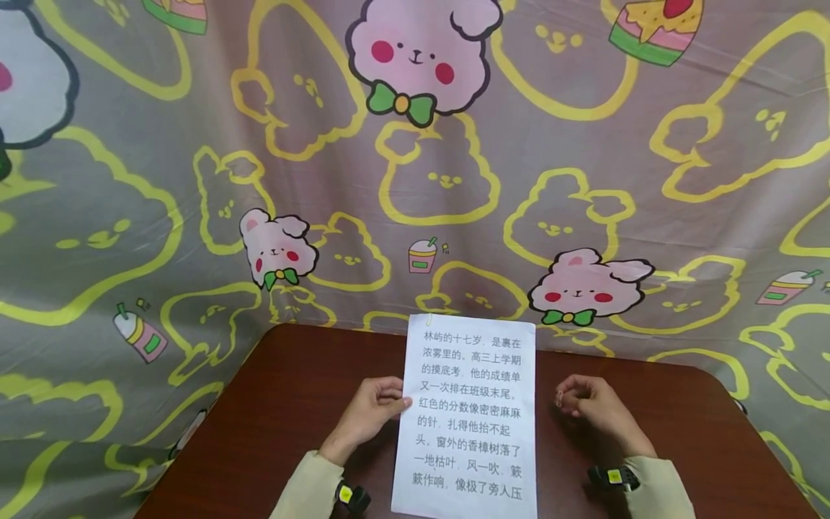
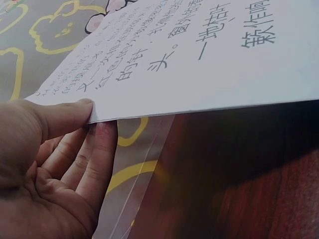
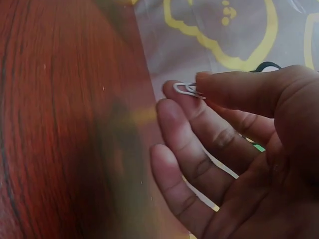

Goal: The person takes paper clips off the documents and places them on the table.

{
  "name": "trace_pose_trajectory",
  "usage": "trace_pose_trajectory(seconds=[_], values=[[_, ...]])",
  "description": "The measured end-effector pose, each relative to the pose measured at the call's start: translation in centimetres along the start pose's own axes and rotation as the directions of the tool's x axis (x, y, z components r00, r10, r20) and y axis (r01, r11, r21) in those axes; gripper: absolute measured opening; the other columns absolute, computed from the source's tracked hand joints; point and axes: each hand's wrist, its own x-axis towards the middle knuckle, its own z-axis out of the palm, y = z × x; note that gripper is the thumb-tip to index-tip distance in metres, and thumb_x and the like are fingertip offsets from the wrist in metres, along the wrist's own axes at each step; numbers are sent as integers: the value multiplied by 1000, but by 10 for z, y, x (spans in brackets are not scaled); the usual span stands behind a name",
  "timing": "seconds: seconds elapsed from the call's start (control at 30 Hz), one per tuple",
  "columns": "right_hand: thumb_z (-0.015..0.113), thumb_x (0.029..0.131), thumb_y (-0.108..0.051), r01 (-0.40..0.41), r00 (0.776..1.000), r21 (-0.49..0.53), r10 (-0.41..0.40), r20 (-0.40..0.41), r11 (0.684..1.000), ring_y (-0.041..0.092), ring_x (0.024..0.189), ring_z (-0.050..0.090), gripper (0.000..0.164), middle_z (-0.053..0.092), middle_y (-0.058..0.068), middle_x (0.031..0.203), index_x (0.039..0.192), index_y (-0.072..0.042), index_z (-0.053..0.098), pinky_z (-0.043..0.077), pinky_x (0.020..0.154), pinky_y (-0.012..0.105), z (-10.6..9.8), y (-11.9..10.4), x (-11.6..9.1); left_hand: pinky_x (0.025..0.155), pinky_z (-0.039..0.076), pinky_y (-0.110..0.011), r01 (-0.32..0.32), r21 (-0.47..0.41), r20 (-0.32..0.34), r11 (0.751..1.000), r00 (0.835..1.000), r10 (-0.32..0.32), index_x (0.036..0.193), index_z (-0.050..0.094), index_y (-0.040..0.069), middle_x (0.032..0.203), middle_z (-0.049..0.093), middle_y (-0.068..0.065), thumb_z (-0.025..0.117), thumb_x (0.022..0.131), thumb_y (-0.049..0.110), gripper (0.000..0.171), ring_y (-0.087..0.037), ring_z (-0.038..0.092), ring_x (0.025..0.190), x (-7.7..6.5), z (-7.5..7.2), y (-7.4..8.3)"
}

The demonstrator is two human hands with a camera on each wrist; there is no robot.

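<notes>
My left hand (image 1: 371, 414) pinches the left edge of a white sheet of paper (image 1: 470, 418) printed with lines of Chinese characters. In the left wrist view the thumb (image 2: 67, 117) lies on top of the sheet and the fingers sit beneath it. A pale yellowish paper clip (image 1: 429, 319) shows at the sheet's top left corner. To the right of the sheet, apart from it, my right hand (image 1: 593, 405) holds a small white paper clip (image 3: 185, 89) between thumb and index fingertip. The other fingers of that hand are loosely bent.
The sheet is held up over a dark red-brown wooden table (image 1: 259, 432). Behind the table hangs a grey-pink curtain (image 1: 447, 245) with cartoon rabbits, meeting the table's back edge. Each wrist wears a black band (image 1: 612, 476) with a yellow-faced device.
</notes>
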Motion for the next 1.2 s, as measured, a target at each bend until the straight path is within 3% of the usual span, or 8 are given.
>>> trace_pose_trajectory(seconds=[0.33,0.73,0.93,1.2], values=[[64,85,8,13,995,-68,-7,99,998,15,72,64,12,72,11,83,96,4,67,55,62,27,-3,8,-1,75,64,-27,8,6,-8,1000,1000,-8,115,71,-6,105,78,-23,70,97,4,21,-21,78,89,0,-1,-1],[71,90,-3,-47,993,-141,61,102,989,15,70,58,4,67,4,79,90,0,69,52,59,29,-5,11,0,75,64,-28,-11,-23,10,1000,1000,11,118,69,-9,108,76,-28,71,97,4,25,-31,79,92,0,-1,2],[69,91,-3,-48,991,-170,69,119,984,15,64,56,3,65,2,76,89,-1,70,48,53,29,-6,16,0,76,64,-29,-8,-19,7,1000,1000,8,119,69,-9,108,76,-28,70,97,4,25,-30,79,92,0,-1,2],[68,89,-2,-100,987,-188,121,103,977,17,65,58,3,68,2,77,88,-2,71,49,54,31,-10,17,-2,76,64,-28,4,-25,9,1000,1000,-4,117,69,-9,107,76,-28,71,97,3,24,-28,79,91,1,1,0]])
